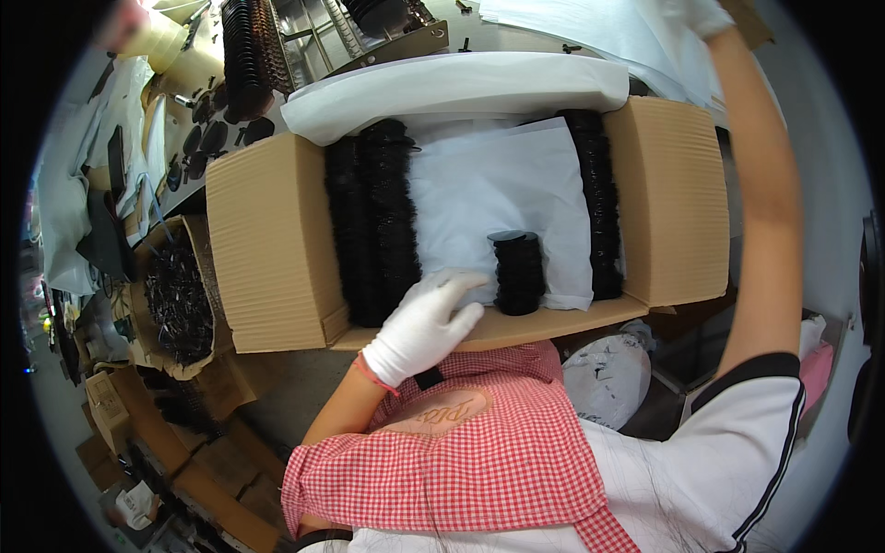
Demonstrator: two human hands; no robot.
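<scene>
An open cardboard box stands in front of me with its flaps folded out. Rows of thin black pieces line its left side, and another black row runs along the right. White paper covers the middle, and a short stack of black round-ended pieces lies there near the front wall. My gloved left hand hovers at the front edge, left of that stack, fingers stretched and thumb apart, holding nothing visible. Up at the far right, my gloved right hand reaches to white sheets; blur and the frame edge obscure its fingers.
A rolled white sheet lies along the box's far edge. Behind it on the metal table are a metal rack, a long dark stack and loose dark round pieces. Left sits a carton of black pieces.
</scene>
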